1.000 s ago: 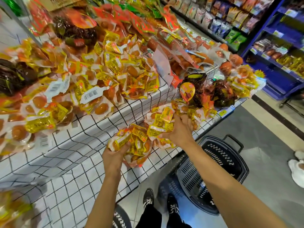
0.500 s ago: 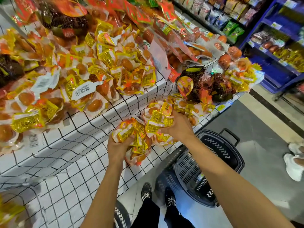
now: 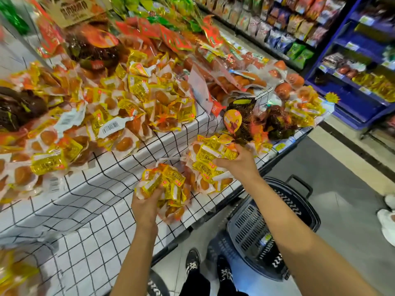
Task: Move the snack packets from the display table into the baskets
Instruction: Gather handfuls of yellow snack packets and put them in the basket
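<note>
Since a second before, the right hand (image 3: 237, 161) had turned, thumb now showing, and closed round a bunch of snack packets (image 3: 210, 155). The left hand (image 3: 147, 202) had curled tighter under its own bunch (image 3: 168, 185). The hands were apart, each clamped on yellow and orange packets above the near edge of the display table (image 3: 96, 189). More loose packets (image 3: 206, 182) lay on the checked cloth between and just below the two bunches. A basket (image 3: 288, 204) stood on the floor below the right forearm, well apart from both bunches; whether it held any packets could not be told. Beyond the left hand a large heap of packets (image 3: 111, 116) covered the upper tier. Dark net bags (image 3: 243, 124) lay just beyond the right hand. Black shoes (image 3: 192, 265) showed below, between the forearms.
</note>
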